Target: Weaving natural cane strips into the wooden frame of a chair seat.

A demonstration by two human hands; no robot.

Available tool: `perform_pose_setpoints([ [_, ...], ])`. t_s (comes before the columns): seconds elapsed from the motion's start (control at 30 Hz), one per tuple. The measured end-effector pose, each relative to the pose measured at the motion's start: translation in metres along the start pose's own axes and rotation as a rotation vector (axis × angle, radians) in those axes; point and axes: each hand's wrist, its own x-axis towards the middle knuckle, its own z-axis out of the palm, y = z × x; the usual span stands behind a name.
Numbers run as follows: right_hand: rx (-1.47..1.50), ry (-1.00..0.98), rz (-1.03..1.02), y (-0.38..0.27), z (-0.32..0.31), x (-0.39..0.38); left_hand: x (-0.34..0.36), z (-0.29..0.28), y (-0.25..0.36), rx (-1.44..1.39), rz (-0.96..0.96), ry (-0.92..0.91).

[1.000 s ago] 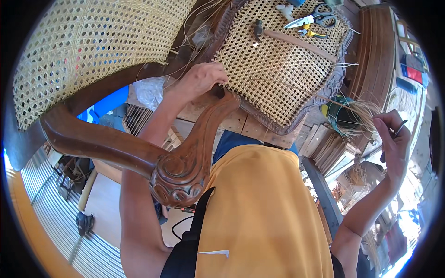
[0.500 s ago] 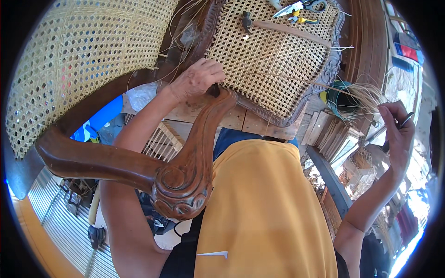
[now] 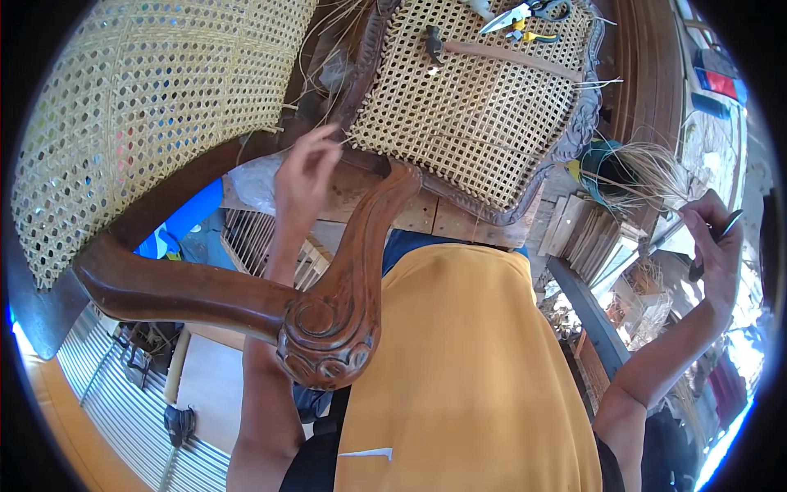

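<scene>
A woven cane panel fills a carved wooden chair frame lying in front of me. My left hand is at the frame's near left edge, slightly blurred, its fingers stretched and apart. A thin strand end shows by its fingertips; I cannot tell whether they touch it. Out at the far right, my right hand pinches a long cane strand, which runs back to the panel. A dark tool with a shiny metal part is also tucked in this hand; its kind is unclear.
On the panel lie a hammer, scissors and yellow-handled pliers. A curved wooden armrest stands between my left arm and body. Another cane panel rises at left. Loose cane strands hang at right.
My left hand has drawn back to the left from the armrest's tip, its fingers opening out. My right hand has moved slightly outward and down with the cane strand.
</scene>
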Motion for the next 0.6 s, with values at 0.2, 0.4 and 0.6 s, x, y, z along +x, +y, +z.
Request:
perform_pose_setpoints([
  [0.2,0.076,-0.081,-0.124,-0.053,-0.001,-0.010,0.048,0.080,0.094,-0.326,0.426,-0.738],
  [0.4,-0.135,-0.049,0.163,-0.027,-0.040,-0.005,0.057,0.009,0.106,-0.463,0.331,-0.967],
  [0.6,0.027,-0.058,-0.040,0.003,0.083,0.043,0.002,-0.035,0.030,-0.059,0.137,-0.279],
])
